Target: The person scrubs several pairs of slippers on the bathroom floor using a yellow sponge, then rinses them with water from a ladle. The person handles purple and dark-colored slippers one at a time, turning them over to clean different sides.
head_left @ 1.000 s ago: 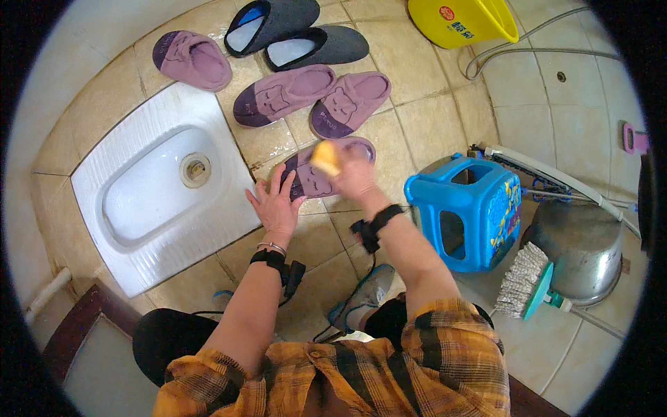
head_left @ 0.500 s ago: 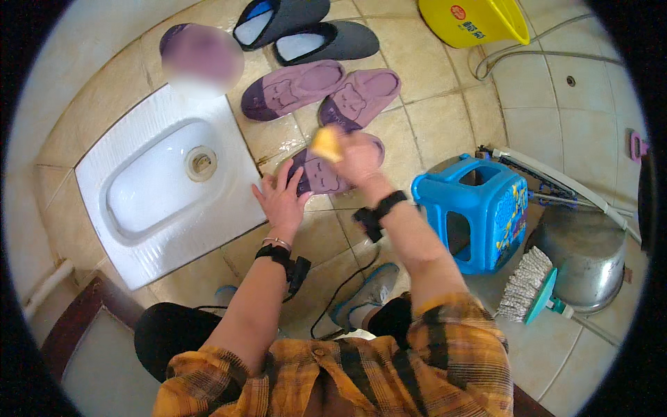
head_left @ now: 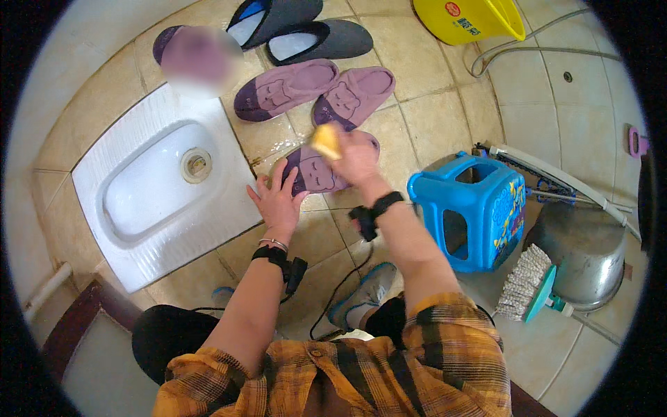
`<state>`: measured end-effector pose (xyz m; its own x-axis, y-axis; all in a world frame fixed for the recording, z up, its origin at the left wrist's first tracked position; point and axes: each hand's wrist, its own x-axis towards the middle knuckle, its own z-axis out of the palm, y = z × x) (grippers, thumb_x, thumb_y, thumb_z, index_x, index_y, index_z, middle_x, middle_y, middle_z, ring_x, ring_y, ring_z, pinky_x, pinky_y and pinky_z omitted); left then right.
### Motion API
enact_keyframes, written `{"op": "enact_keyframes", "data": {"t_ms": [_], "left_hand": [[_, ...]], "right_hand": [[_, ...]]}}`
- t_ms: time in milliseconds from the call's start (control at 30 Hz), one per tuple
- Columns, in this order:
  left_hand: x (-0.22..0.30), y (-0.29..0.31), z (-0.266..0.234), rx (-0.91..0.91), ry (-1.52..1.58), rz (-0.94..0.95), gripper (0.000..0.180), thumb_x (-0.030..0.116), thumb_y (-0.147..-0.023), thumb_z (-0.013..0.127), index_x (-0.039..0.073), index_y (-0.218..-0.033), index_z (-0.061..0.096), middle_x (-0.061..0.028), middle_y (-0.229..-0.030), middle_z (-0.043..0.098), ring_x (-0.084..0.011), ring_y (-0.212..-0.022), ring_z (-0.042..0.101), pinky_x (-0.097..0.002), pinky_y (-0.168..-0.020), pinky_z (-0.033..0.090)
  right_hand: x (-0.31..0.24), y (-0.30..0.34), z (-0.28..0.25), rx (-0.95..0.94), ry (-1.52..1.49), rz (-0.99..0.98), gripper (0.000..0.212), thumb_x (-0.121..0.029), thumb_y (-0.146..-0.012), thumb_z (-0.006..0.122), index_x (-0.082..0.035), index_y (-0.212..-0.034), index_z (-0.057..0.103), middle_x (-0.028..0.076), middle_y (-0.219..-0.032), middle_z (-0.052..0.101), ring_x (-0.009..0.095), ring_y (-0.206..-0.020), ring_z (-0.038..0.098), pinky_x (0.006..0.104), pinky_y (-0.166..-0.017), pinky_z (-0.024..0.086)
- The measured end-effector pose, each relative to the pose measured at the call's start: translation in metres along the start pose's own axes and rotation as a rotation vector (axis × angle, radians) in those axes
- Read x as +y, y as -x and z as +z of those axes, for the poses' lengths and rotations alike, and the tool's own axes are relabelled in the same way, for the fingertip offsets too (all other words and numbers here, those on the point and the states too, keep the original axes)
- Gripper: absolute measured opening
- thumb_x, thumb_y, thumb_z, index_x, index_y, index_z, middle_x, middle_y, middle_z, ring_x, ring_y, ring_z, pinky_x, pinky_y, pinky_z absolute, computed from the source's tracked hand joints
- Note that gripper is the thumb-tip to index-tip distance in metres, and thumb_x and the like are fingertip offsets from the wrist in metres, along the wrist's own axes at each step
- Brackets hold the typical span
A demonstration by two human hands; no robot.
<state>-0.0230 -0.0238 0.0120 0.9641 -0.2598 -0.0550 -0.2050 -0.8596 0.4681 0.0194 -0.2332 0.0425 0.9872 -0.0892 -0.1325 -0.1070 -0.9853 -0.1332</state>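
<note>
Tiled floor point(head_left: 427, 115): right hand point(head_left: 357, 160) closed round yellow block point(head_left: 325, 141); left hand point(head_left: 280, 201) splayed on toe of purple slipper point(head_left: 318, 174). Likely soft, light; brace toe edge.

yellow bucket point(head_left: 488, 26) up top: chunky dark characters point(head_left: 469, 25) beside a round red logo point(head_left: 452, 9) | rightmost purple slipper point(head_left: 356, 97): faint toe lettering point(head_left: 326, 113), honestly too small to read
</note>
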Motion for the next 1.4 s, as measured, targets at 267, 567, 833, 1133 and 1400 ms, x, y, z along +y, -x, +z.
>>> {"op": "enact_keyframes", "data": {"t_ms": [267,567,833,1133,1400], "left_hand": [[0.004,-0.005,-0.004,-0.086,0.032,-0.037,0.060,0.039,-0.072,0.077,0.026,-0.128,0.060,0.0112,-0.148,0.037,-0.0325,-0.122,0.040,-0.0673,-0.109,0.016],[0.005,-0.007,-0.007,-0.110,0.023,-0.047,0.063,0.039,-0.068,0.079,0.029,-0.127,0.060,0.0144,-0.146,0.037,-0.0299,-0.126,0.036,-0.0663,-0.112,0.015],[0.007,-0.005,-0.005,-0.124,0.004,-0.062,0.062,0.039,-0.070,0.078,0.030,-0.128,0.060,0.0140,-0.146,0.037,-0.0307,-0.127,0.036,-0.0663,-0.112,0.015],[0.008,-0.004,-0.001,-0.101,0.031,-0.049,0.060,0.038,-0.071,0.078,0.028,-0.127,0.061,0.0118,-0.147,0.037,-0.0322,-0.126,0.036,-0.0673,-0.111,0.015],[0.006,-0.005,-0.001,-0.019,0.024,-0.001,0.061,0.034,-0.069,0.080,0.026,-0.126,0.061,0.0110,-0.146,0.038,-0.0298,-0.124,0.038,-0.0676,-0.110,0.018]], "right_hand": [[0.008,0.023,-0.030,0.061,-0.104,0.097,0.071,-0.036,-0.075,0.074,-0.017,-0.139,0.047,0.021,-0.107,0.058,0.037,-0.098,0.060,0.0457,-0.083,0.052],[0.085,0.036,-0.038,-0.101,0.228,0.071,0.077,-0.038,-0.074,0.075,-0.017,-0.142,0.044,0.019,-0.094,0.058,0.034,-0.087,0.060,0.0446,-0.071,0.053],[0.039,0.055,-0.001,-0.097,0.065,-0.032,0.074,-0.039,-0.077,0.072,-0.015,-0.141,0.044,0.020,-0.101,0.059,0.037,-0.090,0.062,0.0463,-0.077,0.053],[0.081,0.038,-0.053,-0.143,0.182,0.193,0.077,-0.046,-0.079,0.070,-0.009,-0.141,0.044,0.021,-0.100,0.061,0.035,-0.085,0.064,0.0454,-0.071,0.054],[0.062,0.019,-0.020,-0.086,0.057,0.191,0.075,-0.039,-0.079,0.071,-0.017,-0.145,0.040,0.022,-0.099,0.059,0.037,-0.087,0.061,0.0456,-0.075,0.052]]}}
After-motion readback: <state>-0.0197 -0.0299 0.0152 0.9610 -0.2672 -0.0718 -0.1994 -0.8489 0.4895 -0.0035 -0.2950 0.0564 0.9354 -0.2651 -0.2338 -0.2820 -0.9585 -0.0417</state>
